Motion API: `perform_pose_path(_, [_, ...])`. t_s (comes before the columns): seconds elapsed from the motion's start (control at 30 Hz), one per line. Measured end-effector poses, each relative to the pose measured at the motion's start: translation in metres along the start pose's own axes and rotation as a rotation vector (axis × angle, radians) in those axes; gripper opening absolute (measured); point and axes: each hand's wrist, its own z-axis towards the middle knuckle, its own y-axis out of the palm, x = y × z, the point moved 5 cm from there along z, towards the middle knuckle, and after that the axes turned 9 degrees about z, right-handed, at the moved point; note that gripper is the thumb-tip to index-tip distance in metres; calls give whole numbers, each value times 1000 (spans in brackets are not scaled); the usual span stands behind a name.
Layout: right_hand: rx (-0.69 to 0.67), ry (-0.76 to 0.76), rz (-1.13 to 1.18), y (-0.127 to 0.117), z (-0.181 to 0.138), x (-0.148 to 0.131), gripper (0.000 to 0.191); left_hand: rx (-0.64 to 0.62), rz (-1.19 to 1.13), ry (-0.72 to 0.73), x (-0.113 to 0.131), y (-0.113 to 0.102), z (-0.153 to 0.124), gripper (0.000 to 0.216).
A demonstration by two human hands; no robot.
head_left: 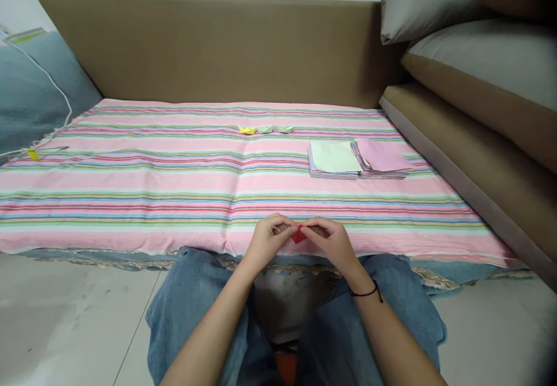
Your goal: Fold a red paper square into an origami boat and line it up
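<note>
My left hand (pixel 266 240) and my right hand (pixel 331 241) meet at the near edge of a striped pink cloth (pixel 174 183). Both pinch a small folded red paper (pixel 298 235) between their fingertips, and most of the paper is hidden by the fingers. A black cord circles my right wrist (pixel 365 292). Farther back on the cloth lie three small folded paper boats: a yellow one (pixel 246 130), a pale green one (pixel 265 129) and a whitish one (pixel 285 129).
Two stacks of square paper sit right of centre, one topped pale yellow (pixel 334 158), one pink (pixel 383 157). A brown sofa back (pixel 217 49) rises behind, cushions (pixel 478 67) at right, a grey cushion with a white cable (pixel 39 90) at left. My knees in jeans (pixel 195 305) rest on the tiled floor.
</note>
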Motion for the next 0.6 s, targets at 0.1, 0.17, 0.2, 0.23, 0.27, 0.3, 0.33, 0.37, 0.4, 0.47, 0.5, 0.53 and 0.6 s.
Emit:
perform_pose_path(0.1, [26,-3,10,-1,0,2,12,26,4,4,1,1,0,17])
perform_pose_path(0.17, [62,5,23,-4,0,3,12,65,-41,-31,-1,1,0,17])
perform_pose_path(0.2, [86,9,28,-5,1,3,13,88,-74,-51,-3,1,0,17])
perform_pose_path(0.23, [113,11,34,-7,1,3,13,110,-111,-69,-4,1,0,17])
perform_pose_path(0.27, [138,11,40,-9,1,3,13,132,-148,-83,-5,0,0,16])
perform_pose_path(0.3, [159,11,50,-10,1,3,13,151,-182,-93,-6,0,0,16])
perform_pose_path(0.33, [175,11,63,-11,1,3,14,168,-216,-102,-7,-1,0,16])
perform_pose_path(0.37, [187,11,77,-12,1,3,14,177,-252,-112,-7,0,0,16])
perform_pose_path(0.4, [196,13,90,-13,1,3,14,180,-293,-121,-8,0,1,17])
perform_pose_path(0.47, [209,16,110,-13,1,3,15,180,-381,-136,-9,2,1,17])
perform_pose_path(0.5, [216,16,119,-14,1,4,15,179,-417,-139,-9,2,1,18])
perform_pose_path(0.53, [224,16,128,-14,1,4,15,183,-444,-138,-9,3,2,18])
perform_pose_path(0.6, [249,14,147,-15,1,4,17,198,-481,-133,-9,3,2,19])
